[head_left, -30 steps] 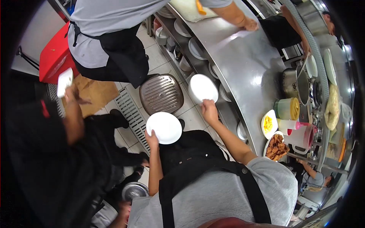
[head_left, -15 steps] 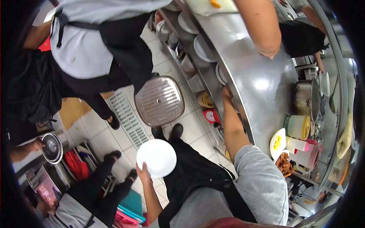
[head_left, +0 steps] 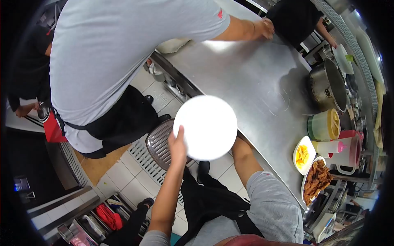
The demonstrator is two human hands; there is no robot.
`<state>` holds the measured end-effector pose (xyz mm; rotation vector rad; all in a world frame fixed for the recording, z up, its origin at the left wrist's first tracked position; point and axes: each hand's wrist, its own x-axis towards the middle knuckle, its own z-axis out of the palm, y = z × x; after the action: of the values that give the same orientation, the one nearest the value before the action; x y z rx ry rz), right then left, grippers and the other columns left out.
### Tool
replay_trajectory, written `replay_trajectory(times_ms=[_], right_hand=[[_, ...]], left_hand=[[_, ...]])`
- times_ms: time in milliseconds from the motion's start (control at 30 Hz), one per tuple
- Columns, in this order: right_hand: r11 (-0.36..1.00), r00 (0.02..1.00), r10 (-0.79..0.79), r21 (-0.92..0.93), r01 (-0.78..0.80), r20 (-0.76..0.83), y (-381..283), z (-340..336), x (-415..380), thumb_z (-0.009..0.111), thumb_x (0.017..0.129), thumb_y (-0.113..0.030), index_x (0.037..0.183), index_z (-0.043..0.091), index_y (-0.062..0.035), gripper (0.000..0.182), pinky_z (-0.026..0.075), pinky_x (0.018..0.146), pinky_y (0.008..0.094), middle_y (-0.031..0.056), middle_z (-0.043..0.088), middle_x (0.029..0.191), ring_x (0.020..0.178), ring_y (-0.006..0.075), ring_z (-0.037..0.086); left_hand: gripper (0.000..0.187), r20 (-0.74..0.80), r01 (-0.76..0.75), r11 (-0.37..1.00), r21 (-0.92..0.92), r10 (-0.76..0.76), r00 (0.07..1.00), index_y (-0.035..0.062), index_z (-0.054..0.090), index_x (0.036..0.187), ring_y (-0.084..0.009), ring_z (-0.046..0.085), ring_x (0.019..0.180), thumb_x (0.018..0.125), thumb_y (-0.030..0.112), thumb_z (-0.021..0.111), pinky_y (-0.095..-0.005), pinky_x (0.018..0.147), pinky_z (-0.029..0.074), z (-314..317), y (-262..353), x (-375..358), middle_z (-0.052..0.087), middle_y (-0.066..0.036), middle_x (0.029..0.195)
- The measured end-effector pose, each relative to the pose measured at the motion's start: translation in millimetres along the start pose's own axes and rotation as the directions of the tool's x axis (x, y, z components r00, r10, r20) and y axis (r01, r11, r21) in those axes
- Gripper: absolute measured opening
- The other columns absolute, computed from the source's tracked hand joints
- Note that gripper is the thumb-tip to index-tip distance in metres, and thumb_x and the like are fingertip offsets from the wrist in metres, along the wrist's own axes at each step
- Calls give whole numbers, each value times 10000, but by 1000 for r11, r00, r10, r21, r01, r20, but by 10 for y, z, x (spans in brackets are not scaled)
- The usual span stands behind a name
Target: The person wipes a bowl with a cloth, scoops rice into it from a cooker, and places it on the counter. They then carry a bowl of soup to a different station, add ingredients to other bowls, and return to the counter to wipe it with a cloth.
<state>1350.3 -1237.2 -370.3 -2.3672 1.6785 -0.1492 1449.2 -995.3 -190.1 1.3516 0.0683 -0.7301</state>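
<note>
A round white plate (head_left: 206,128) is raised in front of me, close to the steel table's edge. My left hand (head_left: 177,143) grips its left rim, with the thumb lying on the upper face. My right forearm (head_left: 245,156) reaches forward along the table edge and passes behind the plate. The plate covers my right hand, so its fingers and anything in them are hidden.
On the steel table (head_left: 246,78) at right are a dish of yellow slices (head_left: 303,156), a dish of browned pieces (head_left: 317,180), a yellow-lidded tub (head_left: 324,125) and a pot (head_left: 328,86). A co-worker (head_left: 123,53) leans over the table from the left. A ridged metal stool (head_left: 158,143) stands below.
The plate in my left hand has come up and to the right, nearer the table. My right hand, which reached into the under-table shelf, is now behind the plate. The co-worker leans further across.
</note>
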Motion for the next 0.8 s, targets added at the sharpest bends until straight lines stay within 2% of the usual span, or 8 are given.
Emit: replay_trajectory(times_ms=[133,267,333,533,600,667,733,800], right_hand=[[1000,997,-22,-10,23,71,-10,-59,-92,402,862,-328,1231,418,-53,460,328,945,436,191,413,1261,1152,334,399],[998,989,-52,-17,55,136,-14,-119,-192,409,860,-322,1241,405,-52,468,320,952,437,195,402,1269,1159,341,388],[997,983,-66,-17,70,174,-2,-127,-255,412,858,-319,1246,398,-51,472,316,955,438,197,397,1273,1163,344,383],[992,942,-125,12,128,311,-45,-343,-647,423,854,-310,1262,378,-49,487,305,965,440,203,381,1284,1173,353,366],[989,930,-147,39,142,336,37,-479,-926,425,853,-309,1265,374,-48,490,303,967,440,204,379,1286,1175,355,364],[934,909,-280,306,185,307,212,-639,-1296,507,802,-201,1278,326,-16,542,274,986,436,232,373,1263,1163,408,339],[826,853,-521,270,495,29,449,-669,-1740,581,734,-137,1277,300,2,627,258,997,434,250,365,1237,1161,407,325],[795,803,-581,303,525,134,690,-708,-2213,595,727,-155,1260,320,12,622,265,988,446,259,357,1237,1160,408,321]], left_hand=[[362,-121,-181,980,86,190,974,-85,484,1100,-186,539,915,900,216,464,-286,815,400,767,-109,620,572,-142,1021],[366,-179,-234,972,29,235,955,-78,473,1088,-244,495,978,888,229,477,-334,839,383,1177,-36,964,519,-175,1065],[448,-374,-82,835,545,329,867,-40,399,1150,-313,397,1063,857,279,510,-411,875,344,1319,84,1077,405,-201,1137],[701,-579,83,812,578,336,743,50,233,1259,-344,306,1119,775,429,568,-482,892,308,1678,262,1495,294,-211,1198],[804,-563,69,820,568,325,760,38,225,1278,-354,303,1135,738,521,573,-495,906,296,1608,279,1475,276,-223,1223],[871,-522,23,865,502,281,806,13,193,1310,-384,307,1128,736,561,553,-460,943,277,1410,236,1363,300,-241,1214],[881,-407,-133,776,617,459,790,-45,250,1286,-382,303,1173,741,587,529,-432,978,252,833,-121,1173,304,-270,1261],[796,-295,-283,688,668,595,748,-92,344,1226,-353,355,1177,774,539,519,-403,981,269,211,-413,638,372,-282,1249]])
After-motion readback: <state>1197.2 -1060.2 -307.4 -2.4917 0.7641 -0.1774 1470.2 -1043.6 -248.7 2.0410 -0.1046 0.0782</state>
